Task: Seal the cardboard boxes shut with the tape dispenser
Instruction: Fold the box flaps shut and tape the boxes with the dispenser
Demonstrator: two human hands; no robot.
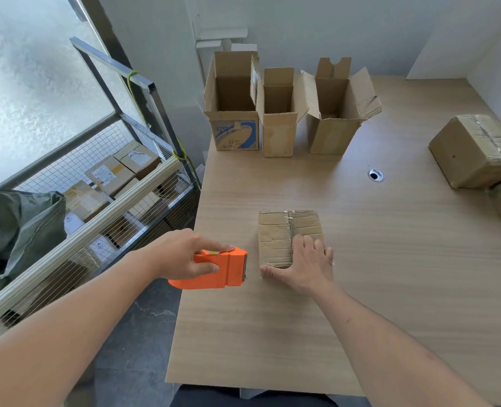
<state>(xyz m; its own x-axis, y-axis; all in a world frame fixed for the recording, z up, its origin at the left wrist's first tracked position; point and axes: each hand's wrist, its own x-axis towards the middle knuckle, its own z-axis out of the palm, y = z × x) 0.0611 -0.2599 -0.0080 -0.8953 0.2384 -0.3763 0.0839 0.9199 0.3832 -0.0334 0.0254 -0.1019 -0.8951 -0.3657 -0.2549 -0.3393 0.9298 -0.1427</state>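
Note:
A small closed cardboard box [275,236] sits on the wooden table [390,259], with a strip of clear tape running along its centre seam. My right hand [305,265] lies flat on the box's near half, fingers spread, pressing the flaps down. My left hand [187,254] grips an orange tape dispenser [217,270] just left of the box, its blade end facing the box's left side with a small gap between them. Three open cardboard boxes [281,113] stand upright in a row at the back of the table.
A taped box [472,151] lies at the right edge, another partly visible below it. A cable hole [376,175] is set in the table. Left of the table stands a wire cage cart [111,201] holding several parcels, with a grey-green bag [17,224] draped over it.

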